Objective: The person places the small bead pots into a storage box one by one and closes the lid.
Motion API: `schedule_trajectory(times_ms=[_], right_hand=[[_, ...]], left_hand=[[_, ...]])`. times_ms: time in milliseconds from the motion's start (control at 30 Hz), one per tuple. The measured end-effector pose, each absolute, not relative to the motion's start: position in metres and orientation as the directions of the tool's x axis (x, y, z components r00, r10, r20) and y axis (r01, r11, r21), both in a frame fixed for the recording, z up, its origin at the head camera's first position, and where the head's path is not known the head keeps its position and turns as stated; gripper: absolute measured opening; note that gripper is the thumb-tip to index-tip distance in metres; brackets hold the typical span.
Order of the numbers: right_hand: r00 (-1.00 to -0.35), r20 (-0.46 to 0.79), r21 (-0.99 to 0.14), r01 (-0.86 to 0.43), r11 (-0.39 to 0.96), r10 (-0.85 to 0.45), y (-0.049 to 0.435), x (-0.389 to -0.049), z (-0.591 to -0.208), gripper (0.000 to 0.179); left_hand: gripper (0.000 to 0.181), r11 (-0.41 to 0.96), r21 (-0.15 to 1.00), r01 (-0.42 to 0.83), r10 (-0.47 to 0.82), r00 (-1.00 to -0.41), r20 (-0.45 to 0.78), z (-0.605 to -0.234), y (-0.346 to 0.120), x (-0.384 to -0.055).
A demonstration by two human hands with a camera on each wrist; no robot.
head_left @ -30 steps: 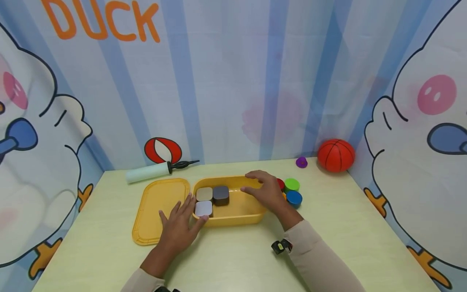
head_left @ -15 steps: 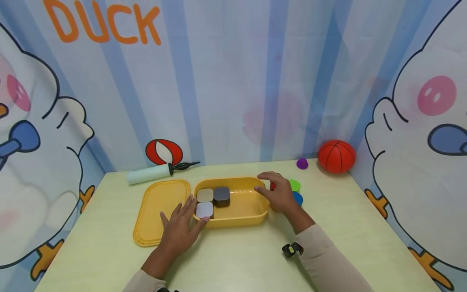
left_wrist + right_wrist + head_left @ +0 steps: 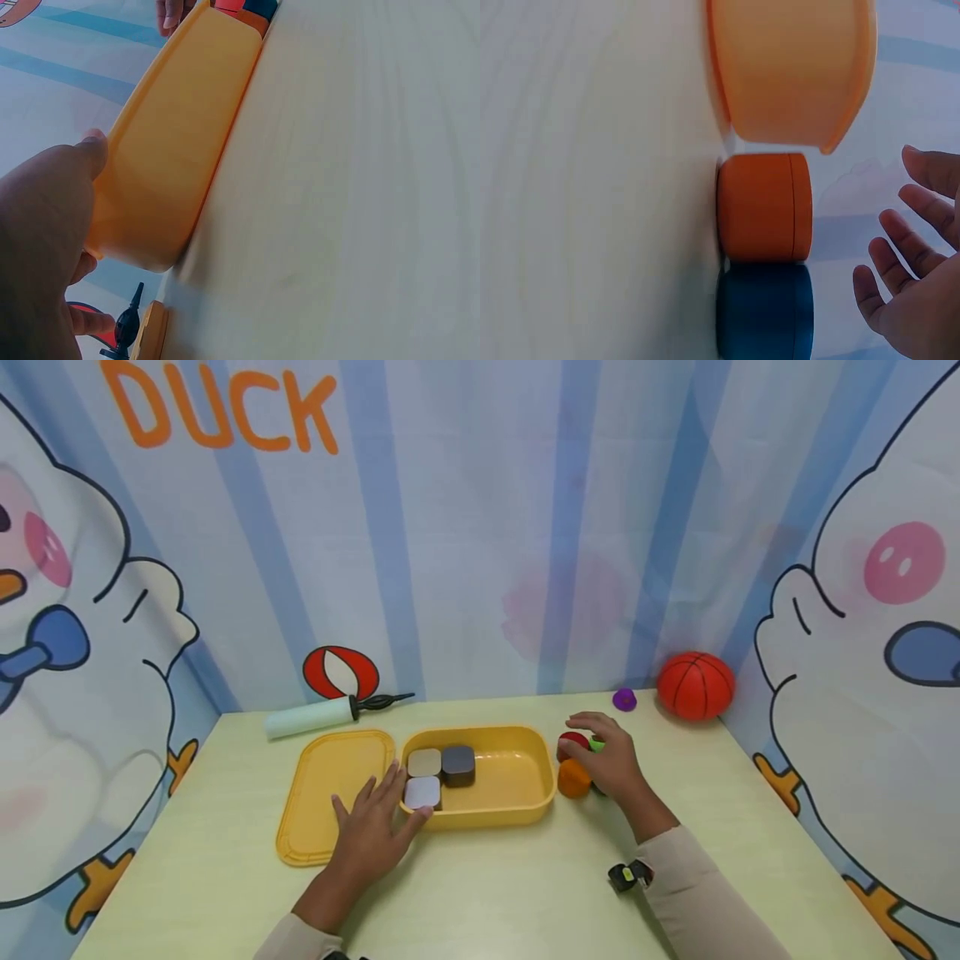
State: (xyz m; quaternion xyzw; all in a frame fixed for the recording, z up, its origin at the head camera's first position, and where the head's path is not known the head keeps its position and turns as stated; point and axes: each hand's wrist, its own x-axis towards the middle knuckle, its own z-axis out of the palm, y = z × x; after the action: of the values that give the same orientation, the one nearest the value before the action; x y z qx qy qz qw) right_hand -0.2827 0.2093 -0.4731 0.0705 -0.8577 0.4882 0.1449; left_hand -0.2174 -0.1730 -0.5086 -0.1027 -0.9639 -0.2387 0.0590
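A yellow rectangular box (image 3: 480, 817) with rounded corners stands on the table. At its left end are beige (image 3: 424, 762), dark grey (image 3: 458, 762) and pale lilac (image 3: 422, 792) rounded-square pieces. My left hand (image 3: 367, 831) rests at the box's left end with fingers spread, thumb at the front rim. Right of the box, my right hand (image 3: 613, 768) hovers with loosely bent fingers over a cluster of round lidded jars: red (image 3: 572, 743), orange (image 3: 573, 779) and green (image 3: 596, 745). A blue jar (image 3: 765, 311) beside the orange one is largely hidden by that hand in the head view.
A yellow lid (image 3: 318, 785) lies left of the box, partly under my left hand. Behind it is a pale green hand pump (image 3: 311, 718) with a black nozzle. A small purple object (image 3: 624, 699) and a red basketball-patterned ball (image 3: 696, 685) sit at the back right.
My right hand has moved rightward from inside the box's right end, past its rim, to above the jars. The left hand stays at the box.
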Motion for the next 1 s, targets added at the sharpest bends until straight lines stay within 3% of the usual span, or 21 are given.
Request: schedule_trajectory(times_ms=[600, 1000], right_hand=[[-0.939, 0.340, -0.798, -0.261, 0.543, 0.049, 0.263, -0.295, -0.502, 0.038], [-0.976, 0.199, -0.857, -0.128, 0.498, 0.092, 0.275, -0.300, -0.516, 0.054]], left_hand=[[0.090, 0.868, 0.446, 0.219, 0.169, -0.974, 0.149, -0.508, -0.172, -0.217], [0.090, 0.869, 0.445, 0.216, 0.167, -0.975, 0.147, -0.508, -0.173, -0.217]])
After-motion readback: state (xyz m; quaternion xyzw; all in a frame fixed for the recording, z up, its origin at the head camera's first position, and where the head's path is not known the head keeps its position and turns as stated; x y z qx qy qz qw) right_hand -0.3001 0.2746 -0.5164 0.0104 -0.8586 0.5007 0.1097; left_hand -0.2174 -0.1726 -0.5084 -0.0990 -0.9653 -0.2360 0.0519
